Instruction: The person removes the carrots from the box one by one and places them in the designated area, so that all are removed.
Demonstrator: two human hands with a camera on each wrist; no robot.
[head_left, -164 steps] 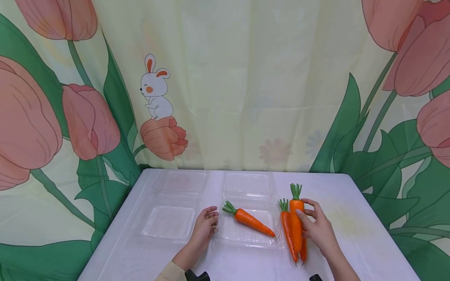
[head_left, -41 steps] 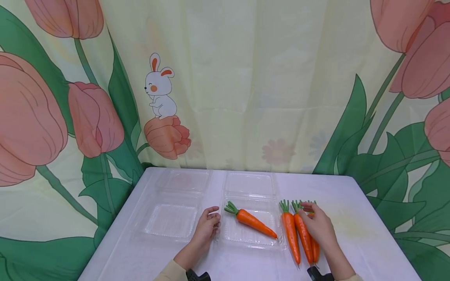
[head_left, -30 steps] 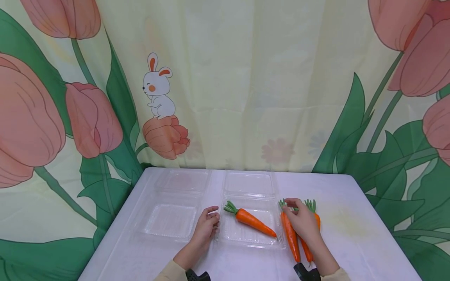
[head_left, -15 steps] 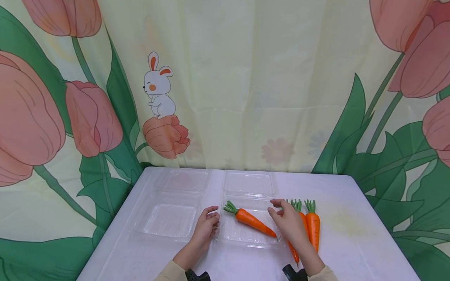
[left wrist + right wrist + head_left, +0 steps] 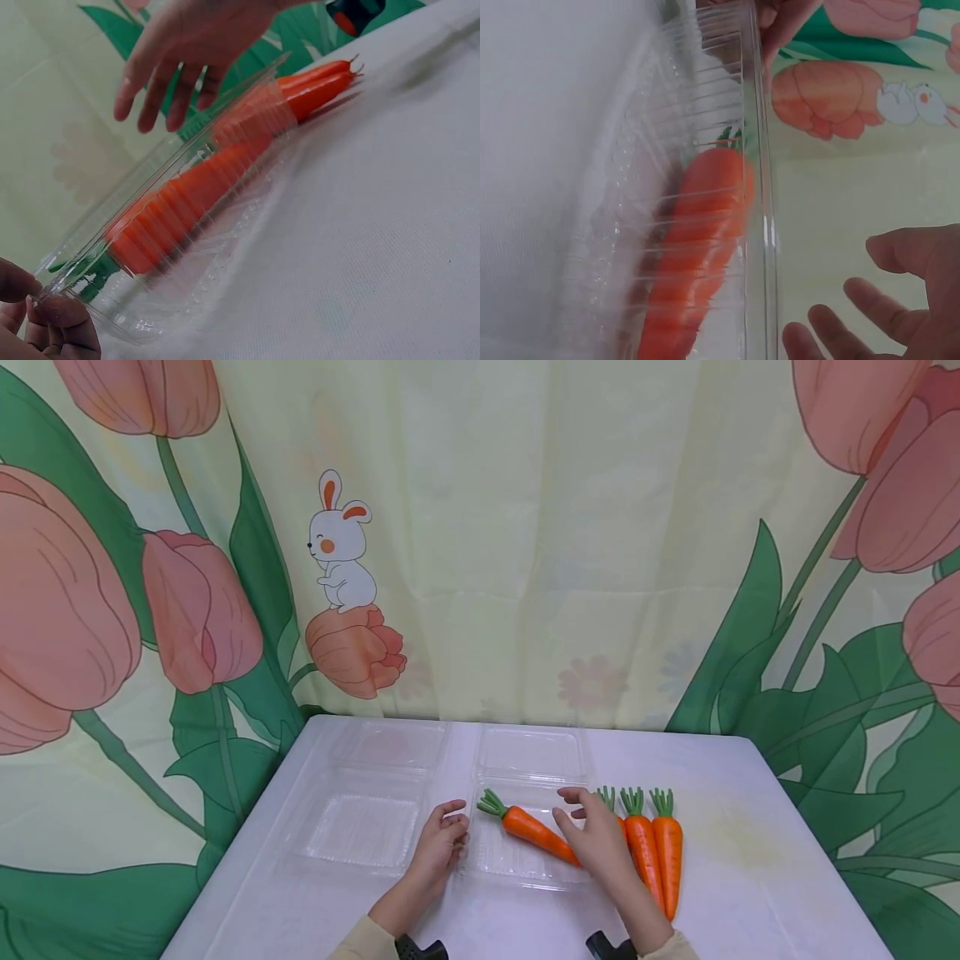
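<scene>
My left hand (image 5: 438,843) is at the left side of a clear plastic clamshell container (image 5: 510,864). In the left wrist view its thumb and fingers (image 5: 64,311) pinch the container's rim. One orange carrot (image 5: 536,833) with short green stems lies slantwise in that container. My right hand (image 5: 596,839) hovers over the container's right part, fingers spread and slightly bent, holding nothing. It covers the carrot's tip in the head view. Right of the container, three carrots (image 5: 667,856) lie side by side on the table, the leftmost partly hidden behind my right hand and forearm.
A second clear clamshell container (image 5: 360,835) lies unfolded to the left, its lid (image 5: 393,747) toward the back. The first container's lid (image 5: 532,753) also lies back. A white cloth (image 5: 262,902) covers the table, and a tulip-print curtain (image 5: 480,543) hangs behind.
Earlier my right hand held a carrot above the others; now those three lie spread side by side. The right hand has moved left, over the container. My left hand stays put.
</scene>
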